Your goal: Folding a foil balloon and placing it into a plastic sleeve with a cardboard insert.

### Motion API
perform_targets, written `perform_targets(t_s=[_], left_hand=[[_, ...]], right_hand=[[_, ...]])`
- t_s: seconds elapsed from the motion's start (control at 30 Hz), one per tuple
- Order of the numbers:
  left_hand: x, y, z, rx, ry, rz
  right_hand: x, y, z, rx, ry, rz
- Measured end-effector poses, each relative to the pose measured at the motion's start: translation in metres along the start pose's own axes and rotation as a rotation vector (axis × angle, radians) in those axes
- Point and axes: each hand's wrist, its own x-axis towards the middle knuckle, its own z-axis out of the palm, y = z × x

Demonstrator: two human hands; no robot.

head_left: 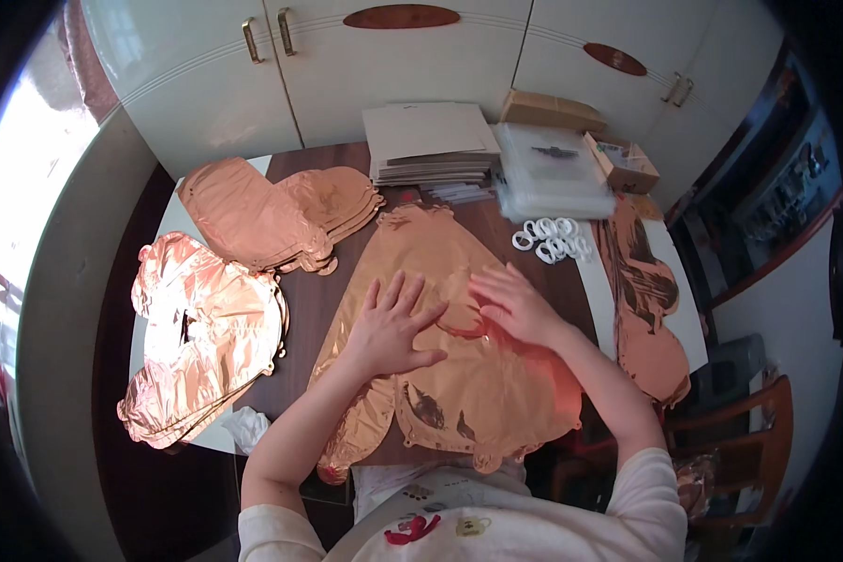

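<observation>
foil (482, 384), coppery, creased, lobed, under left hand (395, 323) and right hand (520, 307), each grip wide

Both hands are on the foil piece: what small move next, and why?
Probably slide the right hand gently outward to smooth the copper-coloured foil piece: it looks creased between the hands, and the left hand, spread flat on it, could steady it.

The foil sheet (478, 379) is glossy and creased; the tabletop (302, 309), smooth and wood-grained.
</observation>
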Motion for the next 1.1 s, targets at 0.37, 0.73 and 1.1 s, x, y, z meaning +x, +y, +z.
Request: perform_targets(t_s=[0.37, 0.73, 1.1], left_hand=[[-0.001, -0.001, 0.000, -0.029, 0.024, -0.006], [0.000, 0.000, -0.001, -0.014, -0.013, -0.015], [0.034, 0.040, -0.008, -0.211, -0.082, 0.241]], right_hand=[[0.012, 0.014, -0.003, -0.157, -0.101, -0.057], [0.036, -0.007, -0.022, -0.373, -0.450, 0.088], [0.032, -0.004, -0.016, -0.350, -0.428, 0.107]])
